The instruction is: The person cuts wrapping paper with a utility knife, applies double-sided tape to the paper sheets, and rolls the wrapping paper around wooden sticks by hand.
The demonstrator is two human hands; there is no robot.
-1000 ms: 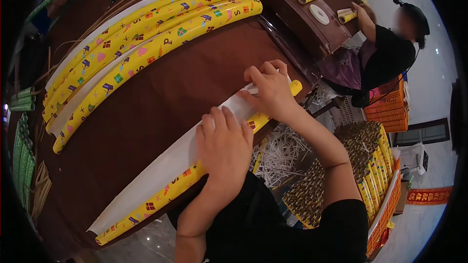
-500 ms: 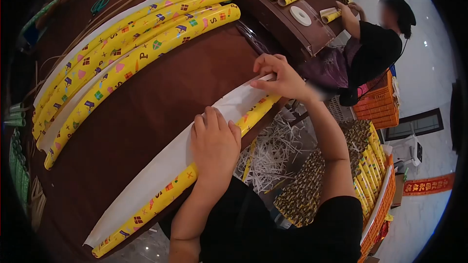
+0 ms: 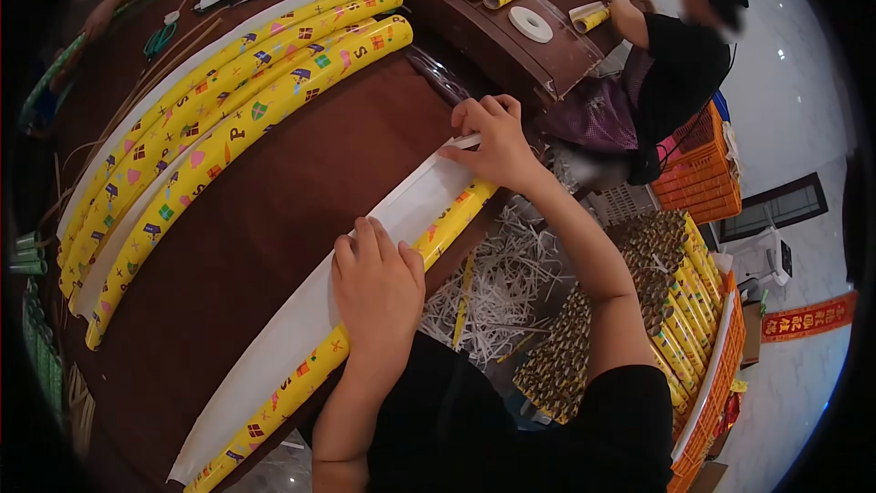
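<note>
A long sheet of yellow wrapping paper [image 3: 310, 370], printed with small colourful figures and letters, lies along the near edge of the brown table with its white underside [image 3: 265, 374] partly curled upward. My left hand [image 3: 379, 288] rests flat across the middle of it, fingers stretched over the white side and the thumb a little apart. At the far end, my right hand [image 3: 493, 146] has its thumb and bent fingers around the white edge of the paper. Whether a tube lies inside the roll is hidden.
Several yellow rolls [image 3: 237, 128] lie on the brown table [image 3: 265, 219] to the left. Beyond are green-handled scissors [image 3: 161, 39], a white tape roll [image 3: 531, 25] and another person [image 3: 680, 64]. Shredded paper [image 3: 493, 283] and a crate [image 3: 707, 402] of yellow tubes stand at right.
The view has shifted slightly, so the table things sit further left. Both hands keep nearly the same places on the paper. The co-worker at far left has a forearm further into view.
</note>
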